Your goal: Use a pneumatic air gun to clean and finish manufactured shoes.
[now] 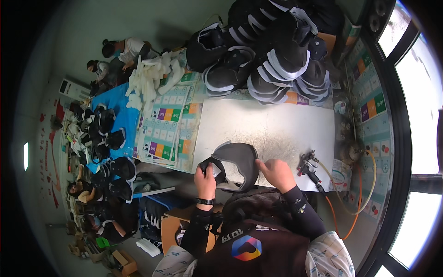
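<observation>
Fingers of the left hand are pinching the grey shoe upper; the right hand, loosely curled, is pressing its edge, risking slipping toward the spray gun.

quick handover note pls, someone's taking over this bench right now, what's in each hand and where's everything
Left hand: fingers closed on the near left edge of the grey shoe upper.
Right hand: resting on the upper's right edge, fingers flat rather than gripping.
The upper lies at the near edge of the white work board.
Spray gun lies untouched on the board to the right, with its hose running off the table.
Done or waiting, cannot tell which: a big pile of dark uppers at the far end of the table.
Left: no sign of spraying on the held upper that I can make out.
</observation>
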A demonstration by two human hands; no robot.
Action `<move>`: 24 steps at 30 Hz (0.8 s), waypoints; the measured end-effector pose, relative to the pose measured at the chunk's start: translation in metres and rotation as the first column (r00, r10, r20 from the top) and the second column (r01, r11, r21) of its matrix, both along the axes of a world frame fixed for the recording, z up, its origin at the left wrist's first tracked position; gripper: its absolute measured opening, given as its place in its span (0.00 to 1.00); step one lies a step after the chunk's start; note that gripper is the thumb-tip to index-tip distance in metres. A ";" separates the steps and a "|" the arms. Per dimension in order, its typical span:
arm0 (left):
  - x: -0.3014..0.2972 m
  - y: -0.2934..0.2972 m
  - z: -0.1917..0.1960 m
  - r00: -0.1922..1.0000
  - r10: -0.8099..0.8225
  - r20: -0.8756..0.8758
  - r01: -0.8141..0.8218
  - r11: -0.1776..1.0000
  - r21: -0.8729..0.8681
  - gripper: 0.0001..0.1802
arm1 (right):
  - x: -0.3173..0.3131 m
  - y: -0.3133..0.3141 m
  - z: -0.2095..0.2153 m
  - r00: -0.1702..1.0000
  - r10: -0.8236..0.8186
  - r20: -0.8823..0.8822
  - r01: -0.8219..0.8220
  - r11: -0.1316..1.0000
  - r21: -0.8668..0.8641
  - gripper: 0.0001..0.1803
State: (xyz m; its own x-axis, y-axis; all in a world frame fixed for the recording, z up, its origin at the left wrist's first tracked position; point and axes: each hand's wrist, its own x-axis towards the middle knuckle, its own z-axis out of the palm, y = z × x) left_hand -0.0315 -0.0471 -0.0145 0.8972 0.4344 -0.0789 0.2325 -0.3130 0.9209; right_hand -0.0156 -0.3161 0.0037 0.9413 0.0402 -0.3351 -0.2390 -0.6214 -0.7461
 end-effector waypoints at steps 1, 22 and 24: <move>0.000 -0.001 0.002 0.999 0.017 -0.027 -0.017 1.000 -0.021 0.13 | 0.001 0.003 0.003 1.000 0.007 -0.003 -0.007 0.999 -0.031 0.34; 0.008 -0.001 -0.001 0.951 -0.046 -0.304 -0.216 0.603 -0.768 0.10 | 0.013 -0.036 -0.035 0.975 0.051 -0.216 0.080 0.827 0.557 0.24; 0.009 0.000 -0.009 0.943 -0.013 -0.334 -0.280 0.512 -0.812 0.09 | 0.014 -0.043 -0.035 0.948 0.142 -0.286 0.040 0.835 0.548 0.22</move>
State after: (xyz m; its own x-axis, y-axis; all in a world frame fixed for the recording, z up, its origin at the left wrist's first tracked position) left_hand -0.0228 -0.0471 -0.0236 0.7096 0.1430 -0.6899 0.4742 0.6273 0.6178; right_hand -0.0013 -0.3596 -0.0311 0.7878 0.3450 -0.5102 -0.4877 -0.1564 -0.8589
